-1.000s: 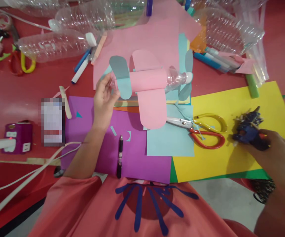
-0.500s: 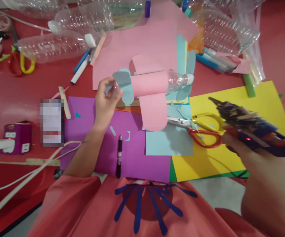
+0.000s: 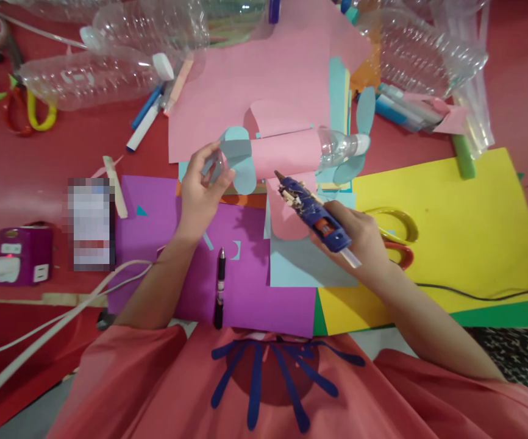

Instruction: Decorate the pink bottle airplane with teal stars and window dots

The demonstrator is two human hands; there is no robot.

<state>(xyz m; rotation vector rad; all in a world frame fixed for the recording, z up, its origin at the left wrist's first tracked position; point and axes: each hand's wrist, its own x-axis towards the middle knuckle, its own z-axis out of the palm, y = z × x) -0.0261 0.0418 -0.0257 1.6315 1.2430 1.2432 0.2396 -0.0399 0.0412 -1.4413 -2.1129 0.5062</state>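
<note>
My left hand (image 3: 206, 192) is closed on the bottom end of a plastic bottle airplane (image 3: 286, 152). Pink paper wraps the bottle's middle, with pink paper wings on both sides and light blue tail pieces by my fingers. At its clear neck, a white cap and light blue blades point right. My right hand (image 3: 360, 238) grips a blue hot glue gun (image 3: 316, 216), whose nozzle hovers over the near wing close to the body; whether it touches cannot be made out. A glue stick pokes out of its back. Scissors (image 3: 396, 228) lie partly hidden behind my right hand.
Purple paper (image 3: 264, 299) with a pen (image 3: 220, 286) lies in front of me, and yellow paper (image 3: 465, 225) to the right. Clear bottles (image 3: 94, 76) and markers line the back. A phone (image 3: 92, 225), a purple power adapter (image 3: 24, 256) and white cables are at left. A black cord (image 3: 478, 297) crosses the right.
My right hand has brought the glue gun from the far right leftward to the airplane's near wing. The airplane, in my left hand, has shifted slightly right and tilted a little.
</note>
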